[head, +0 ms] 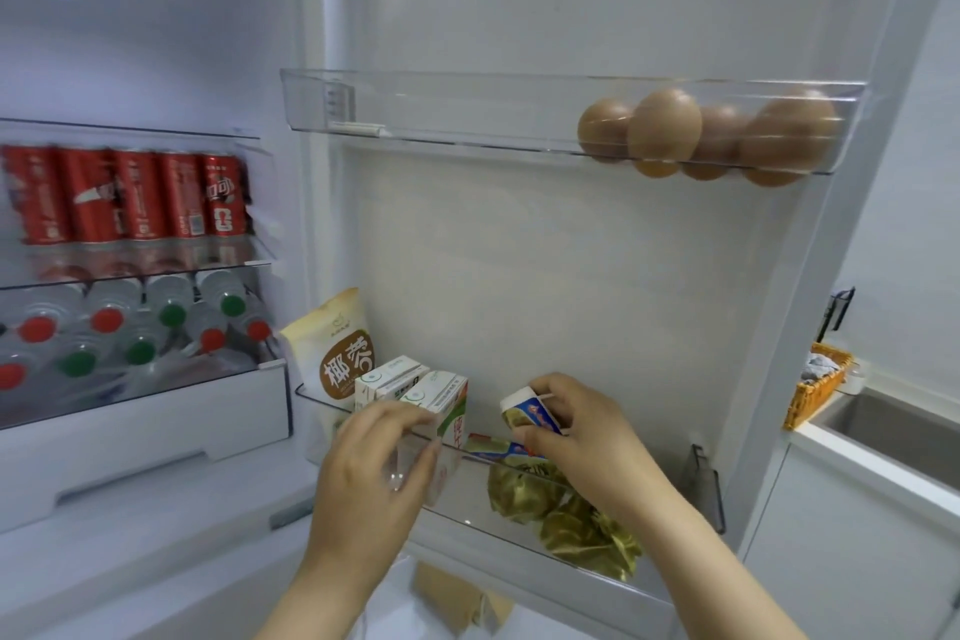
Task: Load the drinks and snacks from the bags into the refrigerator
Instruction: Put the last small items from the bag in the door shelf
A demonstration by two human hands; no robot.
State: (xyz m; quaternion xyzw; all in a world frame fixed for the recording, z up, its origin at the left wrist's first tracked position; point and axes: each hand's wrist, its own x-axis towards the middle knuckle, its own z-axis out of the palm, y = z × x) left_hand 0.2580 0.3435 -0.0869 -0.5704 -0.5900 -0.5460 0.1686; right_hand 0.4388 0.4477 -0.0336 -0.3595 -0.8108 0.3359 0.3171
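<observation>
Likely steadying it, the left hand (363, 473) grips a green-white carton (448, 405); just right of that hand, the right hand (587, 437) pinches a tilted blue-yellow carton (525, 415).

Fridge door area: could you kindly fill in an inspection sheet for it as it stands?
Surface: clear lower door shelf, partly filled.
Job's things: two green-white cartons and a snack pouch stand at its left; green-gold wrapped snacks lie at its right; red cans and water bottles fill the inner shelves.
Clutter: eggs in the upper door shelf.
Hands: left hand grips the nearer carton; right hand pinches a small blue-white box above the shelf.
Cables: nothing seen.
Surroundings: sink and woven basket at right.
</observation>
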